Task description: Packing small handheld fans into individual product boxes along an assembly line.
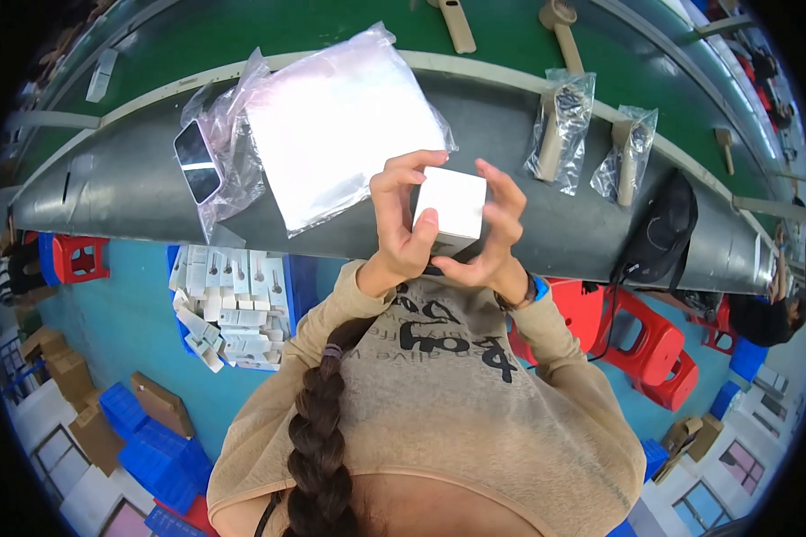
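Note:
Close in front of me, over the edge of the grey table, I hold up a small white box [453, 199]. My left hand [405, 213] grips its left side, the thumb pressed on the near face. On the other side my right hand [500, 224] has its fingers curled around the box, thumb low near its bottom. Just beyond the hands lies a stack of clear plastic bags [340, 116]. To the right, two beige handheld devices in clear bags, one nearer the middle [560, 130] and one farther right [634, 152], lie on the table.
A phone [198, 161] lies on crumpled plastic at the left. A black bag [661, 228] sits on the table at the right. Below left, a blue crate [297, 295] holds several white boxes [237, 286]. Red stools [640, 336] stand below right. More beige devices [457, 25] lie on the green conveyor belt [501, 36].

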`<move>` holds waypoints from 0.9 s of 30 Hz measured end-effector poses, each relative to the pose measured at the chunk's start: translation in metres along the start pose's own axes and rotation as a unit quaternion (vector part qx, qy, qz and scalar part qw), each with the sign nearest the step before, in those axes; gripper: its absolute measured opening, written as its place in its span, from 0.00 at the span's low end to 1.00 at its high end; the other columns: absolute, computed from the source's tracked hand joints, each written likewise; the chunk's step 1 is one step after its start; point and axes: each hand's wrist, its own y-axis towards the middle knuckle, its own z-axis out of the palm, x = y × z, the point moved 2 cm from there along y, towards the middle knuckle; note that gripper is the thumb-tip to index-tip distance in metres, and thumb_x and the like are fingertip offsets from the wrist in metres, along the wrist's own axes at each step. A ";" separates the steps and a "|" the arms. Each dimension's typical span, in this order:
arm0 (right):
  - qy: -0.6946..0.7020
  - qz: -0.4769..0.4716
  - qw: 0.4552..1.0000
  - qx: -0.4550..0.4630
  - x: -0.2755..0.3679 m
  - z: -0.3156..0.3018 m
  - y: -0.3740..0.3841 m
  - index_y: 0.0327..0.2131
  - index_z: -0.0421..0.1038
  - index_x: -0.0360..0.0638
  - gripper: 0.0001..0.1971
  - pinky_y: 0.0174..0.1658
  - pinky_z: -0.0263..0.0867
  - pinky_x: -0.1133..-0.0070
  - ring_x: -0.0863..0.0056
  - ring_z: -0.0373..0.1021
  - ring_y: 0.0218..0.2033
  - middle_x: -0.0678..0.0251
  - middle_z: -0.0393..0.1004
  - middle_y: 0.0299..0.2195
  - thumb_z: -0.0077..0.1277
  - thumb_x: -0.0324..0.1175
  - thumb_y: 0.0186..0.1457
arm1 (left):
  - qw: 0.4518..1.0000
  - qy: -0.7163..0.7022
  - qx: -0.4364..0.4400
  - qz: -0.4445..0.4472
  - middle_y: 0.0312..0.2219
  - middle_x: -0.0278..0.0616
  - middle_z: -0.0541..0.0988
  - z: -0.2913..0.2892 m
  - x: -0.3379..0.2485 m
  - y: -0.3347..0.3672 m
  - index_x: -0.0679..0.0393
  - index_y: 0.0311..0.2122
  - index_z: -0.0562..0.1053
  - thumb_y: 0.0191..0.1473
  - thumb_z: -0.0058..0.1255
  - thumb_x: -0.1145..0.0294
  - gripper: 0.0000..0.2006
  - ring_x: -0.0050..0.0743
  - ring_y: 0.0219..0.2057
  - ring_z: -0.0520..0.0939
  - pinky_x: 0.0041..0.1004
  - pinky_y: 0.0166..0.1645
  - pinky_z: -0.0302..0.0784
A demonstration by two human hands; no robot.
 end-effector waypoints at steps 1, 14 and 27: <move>0.039 0.069 0.997 -0.014 0.000 -0.001 -0.002 0.54 0.58 0.48 0.40 0.53 0.60 0.59 0.53 0.63 0.50 0.51 0.63 0.50 0.67 0.36 0.36 | 1.000 0.005 -0.014 -0.027 0.47 0.60 0.66 0.000 -0.003 0.001 0.59 0.47 0.56 0.56 0.41 0.69 0.15 0.47 0.50 0.70 0.42 0.56 0.62; 0.020 0.405 0.911 0.068 -0.148 0.037 0.185 0.45 0.64 0.34 0.28 0.39 0.67 0.81 0.75 0.72 0.36 0.58 0.75 0.36 0.58 0.48 0.51 | 0.880 0.449 0.102 -0.119 0.36 0.42 0.73 -0.067 0.000 0.021 0.61 0.36 0.71 0.47 0.54 0.77 0.09 0.42 0.41 0.73 0.32 0.44 0.70; -0.451 0.054 0.877 0.155 -0.290 0.159 0.256 0.41 0.72 0.40 0.33 0.45 0.64 0.60 0.52 0.70 0.44 0.48 0.74 0.40 0.51 0.63 0.45 | 0.807 0.530 0.253 -0.066 0.34 0.43 0.74 -0.052 0.033 0.031 0.62 0.36 0.73 0.42 0.58 0.74 0.13 0.41 0.38 0.73 0.34 0.42 0.70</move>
